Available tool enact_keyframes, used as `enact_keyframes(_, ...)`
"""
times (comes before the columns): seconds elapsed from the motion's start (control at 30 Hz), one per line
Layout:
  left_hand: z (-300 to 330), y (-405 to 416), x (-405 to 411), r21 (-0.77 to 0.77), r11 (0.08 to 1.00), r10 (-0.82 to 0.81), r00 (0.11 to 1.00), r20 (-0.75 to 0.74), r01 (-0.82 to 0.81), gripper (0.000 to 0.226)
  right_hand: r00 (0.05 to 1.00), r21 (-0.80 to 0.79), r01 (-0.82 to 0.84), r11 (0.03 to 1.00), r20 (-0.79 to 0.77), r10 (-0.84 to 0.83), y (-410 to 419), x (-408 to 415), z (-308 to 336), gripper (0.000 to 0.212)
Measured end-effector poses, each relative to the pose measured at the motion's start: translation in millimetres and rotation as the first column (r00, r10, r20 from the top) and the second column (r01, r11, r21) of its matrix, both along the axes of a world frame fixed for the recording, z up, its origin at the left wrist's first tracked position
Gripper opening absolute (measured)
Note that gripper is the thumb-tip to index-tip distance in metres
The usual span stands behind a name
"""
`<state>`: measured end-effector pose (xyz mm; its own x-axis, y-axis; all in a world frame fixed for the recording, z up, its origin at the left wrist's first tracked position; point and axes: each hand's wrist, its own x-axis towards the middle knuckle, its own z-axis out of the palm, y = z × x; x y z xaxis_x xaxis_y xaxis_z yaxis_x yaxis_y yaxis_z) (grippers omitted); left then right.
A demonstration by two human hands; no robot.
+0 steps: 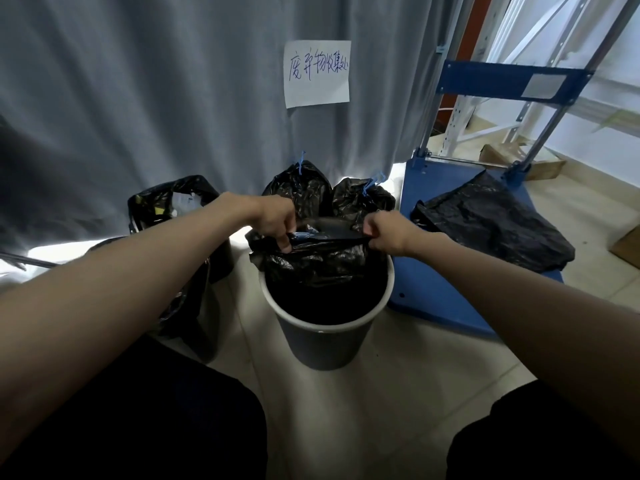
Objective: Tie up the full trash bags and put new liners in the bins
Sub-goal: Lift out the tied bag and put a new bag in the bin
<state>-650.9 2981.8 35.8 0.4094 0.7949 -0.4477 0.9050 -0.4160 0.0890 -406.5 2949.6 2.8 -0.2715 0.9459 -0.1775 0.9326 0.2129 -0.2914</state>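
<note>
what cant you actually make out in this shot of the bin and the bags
- Head view: what lies inside the grey bin, dark under the black liner.
- Fingertips of the left hand and right hand, curled into the plastic.
- Contents of the tied bags, opaque.
- The left bin, partly behind the forearm.

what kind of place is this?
Probably a waste-collection corner in a storeroom or workshop: two tied black plastic trash bags against a grey curtain with a handwritten paper sign, a blue platform trolley, and white metal shelving behind.
</note>
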Motion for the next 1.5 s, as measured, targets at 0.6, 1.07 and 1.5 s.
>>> enact_keyframes(0.6,-1,-21,17,-0.062,0.998,-0.028,0.993,-0.118,0.021,0.029,0.951,-0.233,-0.284,0.930,0.055,0.305,-25,16,4,0.045)
enact_keyframes(1.07,-9,-76,27,-0.073,0.979,-0.199,0.969,-0.144,0.190,0.026,0.951,-0.310,-0.304,0.901,-0.040,0.307,-62,1,7,0.037)
enact_keyframes(1.5,-10,-107,28,0.002,0.930,-0.360,0.910,-0.205,0.368,0.012,0.892,-0.270,-0.406,0.873,0.089,0.443,-88,-13,-3,0.012)
